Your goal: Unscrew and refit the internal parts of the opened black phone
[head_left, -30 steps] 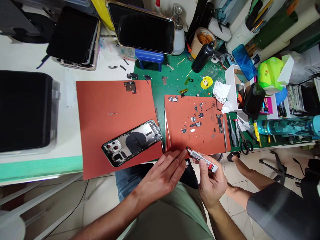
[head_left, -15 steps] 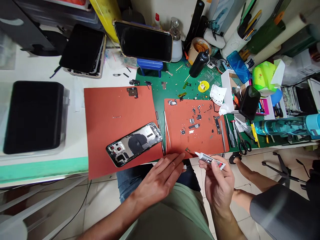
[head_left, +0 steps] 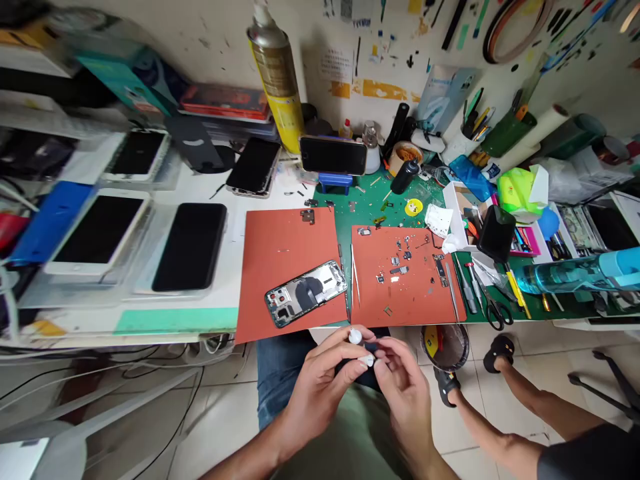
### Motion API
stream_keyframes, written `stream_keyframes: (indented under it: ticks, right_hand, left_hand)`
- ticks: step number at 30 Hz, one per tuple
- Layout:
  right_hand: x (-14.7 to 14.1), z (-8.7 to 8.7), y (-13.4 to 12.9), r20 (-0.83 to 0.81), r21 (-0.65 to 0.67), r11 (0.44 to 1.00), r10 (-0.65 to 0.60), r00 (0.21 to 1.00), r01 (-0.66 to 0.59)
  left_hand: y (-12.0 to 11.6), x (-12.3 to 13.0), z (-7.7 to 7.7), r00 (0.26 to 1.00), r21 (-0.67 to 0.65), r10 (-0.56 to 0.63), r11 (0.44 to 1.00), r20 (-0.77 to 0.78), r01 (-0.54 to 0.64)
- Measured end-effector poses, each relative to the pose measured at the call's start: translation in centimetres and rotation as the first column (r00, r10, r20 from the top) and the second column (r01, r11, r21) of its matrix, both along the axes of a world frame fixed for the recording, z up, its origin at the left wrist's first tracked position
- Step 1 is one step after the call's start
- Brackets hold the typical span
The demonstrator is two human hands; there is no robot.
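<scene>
Both hands meet over my lap, just in front of the bench edge. My left hand (head_left: 325,373) is closed, pinching a small white cap (head_left: 369,360) between thumb and finger. Another small white round piece (head_left: 355,335) shows at its fingertips; I cannot tell whether it belongs to the glue tube. My right hand (head_left: 404,383) is closed, its fingertips close to the cap, with the small glue tube mostly hidden in it. Beyond them, an opened phone housing (head_left: 310,293) lies slanted on the left red mat (head_left: 265,253). Small phone parts (head_left: 400,270) are scattered over the right red mat (head_left: 415,310).
Tweezers (head_left: 355,277), scissors (head_left: 497,312) and screwdrivers (head_left: 465,283) lie around the right mat. A blue bottle (head_left: 570,275) rests at right. Several phones, including a black one (head_left: 190,247), lie left. A bin (head_left: 445,347) and another person's legs (head_left: 500,427) are below.
My right hand has moved left with the glue tube, and my left hand has come off the mat edge to meet it. The view has tilted up and shifted left.
</scene>
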State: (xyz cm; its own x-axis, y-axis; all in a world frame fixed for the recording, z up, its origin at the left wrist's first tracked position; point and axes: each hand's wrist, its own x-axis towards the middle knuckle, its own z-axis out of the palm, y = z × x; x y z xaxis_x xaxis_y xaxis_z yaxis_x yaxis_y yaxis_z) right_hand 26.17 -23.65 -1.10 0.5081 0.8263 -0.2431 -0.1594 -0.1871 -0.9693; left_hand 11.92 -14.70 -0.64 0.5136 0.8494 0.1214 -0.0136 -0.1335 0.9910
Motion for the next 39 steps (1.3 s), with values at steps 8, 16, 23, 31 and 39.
stream_keyframes:
  ticks: [8,16,23,31,39]
  right_hand:
    - [0.1,0.4,0.4,0.181,0.182,0.958,0.189,0.965,-0.221]
    - [2.8,3.2,0.6,0.309,0.167,0.971,0.114,0.944,-0.171]
    - [2.6,4.3,1.7,0.204,0.155,0.974,0.13,0.97,-0.163]
    - [1.6,3.5,1.6,-0.006,0.199,0.971,0.137,0.99,-0.133]
    - [1.6,3.5,1.7,0.002,0.193,0.975,0.107,0.994,-0.105]
  left_hand:
    - [-1.0,-0.5,-0.1,1.0,0.013,-0.007,1.0,0.019,0.007]
    - [-0.9,-2.5,0.8,0.97,0.467,0.035,0.88,-0.24,0.084]
    - [-0.7,-3.4,0.3,0.936,0.649,0.085,0.742,-0.342,0.17]
    - [-0.9,-3.2,1.0,0.926,0.587,-0.01,0.77,-0.377,0.248]
    - [-0.7,-3.0,1.4,0.927,0.599,-0.006,0.761,-0.375,0.247]
